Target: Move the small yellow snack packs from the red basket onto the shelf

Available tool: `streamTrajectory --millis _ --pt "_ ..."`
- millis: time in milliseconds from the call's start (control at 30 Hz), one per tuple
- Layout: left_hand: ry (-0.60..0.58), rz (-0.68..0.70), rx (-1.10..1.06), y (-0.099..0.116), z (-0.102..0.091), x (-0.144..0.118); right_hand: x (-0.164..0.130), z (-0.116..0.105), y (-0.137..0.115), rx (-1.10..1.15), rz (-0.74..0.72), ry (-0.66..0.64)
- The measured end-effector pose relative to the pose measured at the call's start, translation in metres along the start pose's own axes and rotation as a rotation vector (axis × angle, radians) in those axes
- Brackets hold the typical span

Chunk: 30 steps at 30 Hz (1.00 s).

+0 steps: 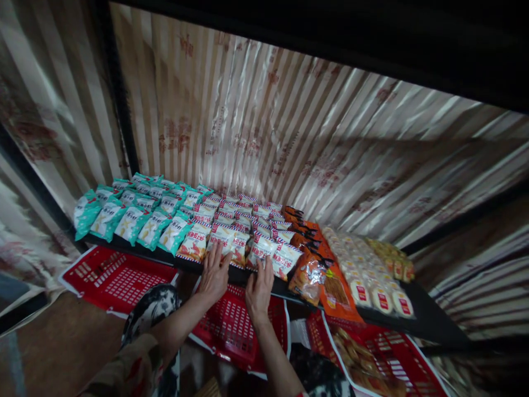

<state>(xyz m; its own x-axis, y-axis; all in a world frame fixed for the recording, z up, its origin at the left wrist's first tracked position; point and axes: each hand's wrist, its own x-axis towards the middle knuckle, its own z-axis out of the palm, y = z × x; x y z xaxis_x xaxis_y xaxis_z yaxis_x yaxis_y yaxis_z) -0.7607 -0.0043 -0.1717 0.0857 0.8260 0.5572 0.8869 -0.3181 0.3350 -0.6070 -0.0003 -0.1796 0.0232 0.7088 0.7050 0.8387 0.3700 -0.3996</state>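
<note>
Straightening front-row snack packets [225, 238] on shelf [430, 322] — left hand [214, 273], right hand [259, 289], both open, flat; next calls for nudging rows flush.

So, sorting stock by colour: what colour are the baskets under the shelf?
Red baskets, clearest in the head view.

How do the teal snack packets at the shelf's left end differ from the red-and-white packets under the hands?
The teal snack packets are green-blue and lie untouched at the left end of the shelf; the red-and-white packets sit mid-shelf, with the left hand and right hand resting on their front row. Both are small sealed packets laid in overlapping rows.
</note>
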Motion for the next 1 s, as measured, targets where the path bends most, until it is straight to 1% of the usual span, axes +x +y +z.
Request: streamTrajectory --millis 100,167,333,467,600,667,733,800,867,1000 --pt "0.009 0.021 0.004 0.002 -0.001 0.001 -0.005 -0.001 0.014 -0.048 0.037 0.024" --pt "0.015 0.023 0.010 0.004 -0.001 0.002 -0.004 0.001 0.020 -0.046 0.048 -0.002" --pt "-0.007 0.027 0.021 0.009 0.003 0.003 0.002 0.007 0.024 -0.025 0.061 -0.094" --pt "-0.037 0.026 0.018 0.010 0.007 0.002 0.004 0.005 0.026 -0.011 0.032 -0.104" --pt "-0.047 0.023 0.028 0.012 0.012 0.002 0.000 -0.005 0.021 0.021 -0.018 -0.087" --pt "-0.040 0.020 0.035 0.013 0.015 0.002 -0.002 -0.009 0.014 0.057 -0.053 -0.134" --pt "-0.027 0.012 0.045 0.014 0.018 0.002 -0.002 -0.008 0.005 0.103 -0.080 -0.209" --pt "-0.017 0.001 0.053 0.015 0.021 0.002 0.004 -0.004 -0.004 0.135 -0.069 -0.268" --pt "-0.015 -0.008 0.058 0.015 0.022 0.002 0.016 0.002 -0.012 0.140 -0.032 -0.298" --pt "-0.021 -0.027 0.064 0.012 0.021 0.000 0.059 0.007 -0.020 0.094 -0.023 -0.366"
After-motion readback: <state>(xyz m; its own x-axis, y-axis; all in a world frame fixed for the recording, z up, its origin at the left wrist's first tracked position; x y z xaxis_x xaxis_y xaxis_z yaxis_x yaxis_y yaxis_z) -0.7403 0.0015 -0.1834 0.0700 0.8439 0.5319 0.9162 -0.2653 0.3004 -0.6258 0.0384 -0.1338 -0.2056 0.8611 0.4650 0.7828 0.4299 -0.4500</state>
